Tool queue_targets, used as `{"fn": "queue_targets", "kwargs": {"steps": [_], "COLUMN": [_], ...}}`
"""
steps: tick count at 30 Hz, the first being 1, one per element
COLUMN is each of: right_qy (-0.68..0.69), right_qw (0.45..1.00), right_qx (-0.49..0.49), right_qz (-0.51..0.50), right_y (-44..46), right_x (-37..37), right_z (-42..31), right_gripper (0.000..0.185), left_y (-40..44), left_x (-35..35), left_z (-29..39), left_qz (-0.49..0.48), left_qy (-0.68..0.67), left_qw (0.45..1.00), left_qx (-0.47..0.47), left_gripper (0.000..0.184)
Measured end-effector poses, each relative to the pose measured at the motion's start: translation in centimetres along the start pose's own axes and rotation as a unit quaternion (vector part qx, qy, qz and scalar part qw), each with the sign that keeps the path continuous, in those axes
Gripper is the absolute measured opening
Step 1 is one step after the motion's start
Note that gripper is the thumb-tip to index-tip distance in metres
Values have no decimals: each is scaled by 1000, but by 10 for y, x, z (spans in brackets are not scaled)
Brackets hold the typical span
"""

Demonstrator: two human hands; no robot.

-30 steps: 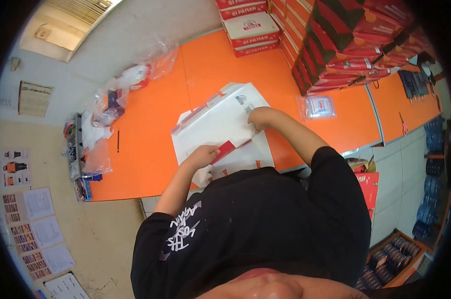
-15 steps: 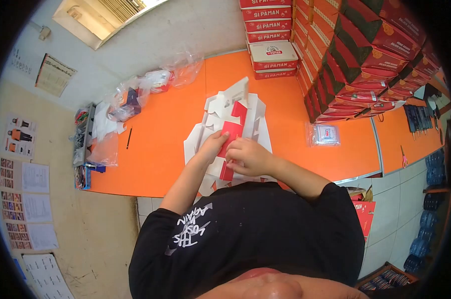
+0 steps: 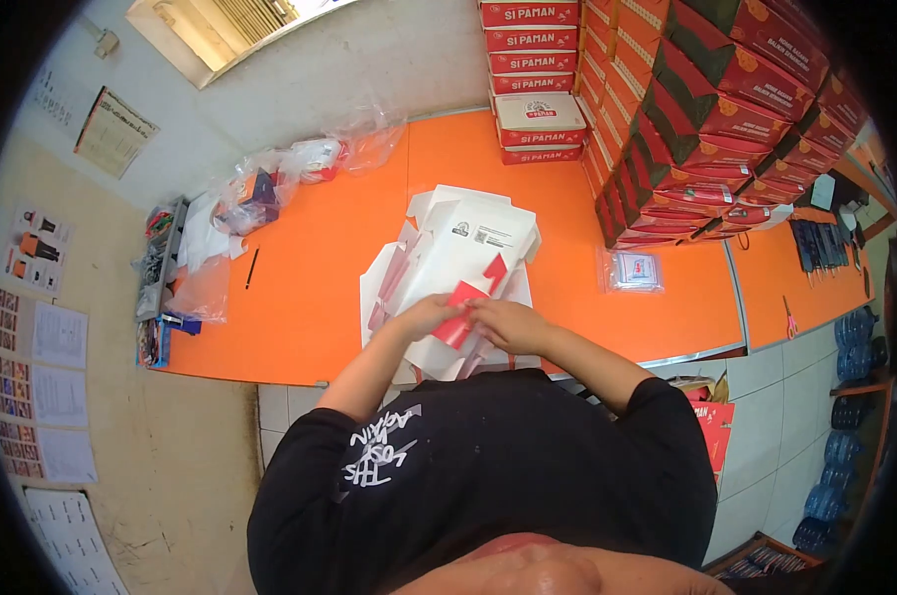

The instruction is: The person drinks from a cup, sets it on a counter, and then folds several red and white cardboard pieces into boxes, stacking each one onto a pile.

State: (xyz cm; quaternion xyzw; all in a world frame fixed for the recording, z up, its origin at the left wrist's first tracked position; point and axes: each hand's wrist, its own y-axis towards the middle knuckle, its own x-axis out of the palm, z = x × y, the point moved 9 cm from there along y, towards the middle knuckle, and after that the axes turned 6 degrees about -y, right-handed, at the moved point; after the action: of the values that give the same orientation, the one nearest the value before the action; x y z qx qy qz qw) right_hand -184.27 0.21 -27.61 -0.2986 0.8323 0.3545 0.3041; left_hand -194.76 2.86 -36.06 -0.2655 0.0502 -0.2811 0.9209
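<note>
A white cardboard box blank (image 3: 439,260), printed with a logo and a small square code, lies on the orange table in front of me. Over its near part I hold a red cardboard piece (image 3: 453,331) with a notched upper end. My left hand (image 3: 429,315) grips its left edge, thumb on top. My right hand (image 3: 513,325) pinches the same piece from the right, with fingers curled close to the left thumb. Both hands partly cover the red piece. White side flaps stick out around the blank.
Red boxes (image 3: 686,149) are piled high at the right, with another stack (image 3: 533,124) at the back. A clear plastic packet (image 3: 632,270) lies to the right. On the left are a pen (image 3: 252,269), plastic bags (image 3: 364,134) and a grey tray (image 3: 161,260). Pink-handled scissors (image 3: 790,319) lie far right.
The white printed panel, raised and narrow before, now lies broad side up. The red piece has turned to a slant, and both hands have moved slightly down with it.
</note>
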Motion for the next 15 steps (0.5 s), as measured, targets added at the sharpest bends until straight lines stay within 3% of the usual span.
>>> {"fn": "queue_targets", "kwargs": {"steps": [1,2,3,4,5,6,7,8,10,11,13,15], "right_qy": [0,-66,-134,-139,-70,-2,66,66,70,70,6,-24], "right_qw": [1000,979,918,918,949,970,997,997,968,968,940,932], "right_qx": [-2,63,125,118,128,131,-19,-31,-135,-144,-126,-106], "right_qz": [0,-181,-353,-352,-279,-205,26,17,198,194,318,346], "right_y": [-4,-15,-34,-31,-19,-4,24,42,61,69,78,89], "right_x": [-3,24,45,38,16,-8,-58,-72,-134,-136,-166,-182], "right_z": [1,18,37,32,18,5,-38,-63,-119,-126,-132,-140], "right_gripper": [16,19,22,22,24,26,31,31,29,29,28,26], "left_y": [-11,-24,-36,-50,-66,-83,-105,-125,-141,-149,-161,-173], "left_x": [-15,-29,-33,-43,-51,-48,-41,-35,-28,-26,-14,-4], "left_z": [11,23,35,57,79,102,136,158,172,182,206,221], "left_qz": [55,111,116,144,169,176,151,124,158,181,178,173], "left_qy": [-33,-66,-65,-177,-285,-283,-359,-431,-425,-411,-398,-385], "left_qw": [998,992,991,971,934,931,892,841,817,799,771,740], "left_qx": [-2,-4,1,68,136,150,228,302,355,401,464,524], "left_gripper": [35,35,35,34,33,33,32,32,31,31,30,30]}}
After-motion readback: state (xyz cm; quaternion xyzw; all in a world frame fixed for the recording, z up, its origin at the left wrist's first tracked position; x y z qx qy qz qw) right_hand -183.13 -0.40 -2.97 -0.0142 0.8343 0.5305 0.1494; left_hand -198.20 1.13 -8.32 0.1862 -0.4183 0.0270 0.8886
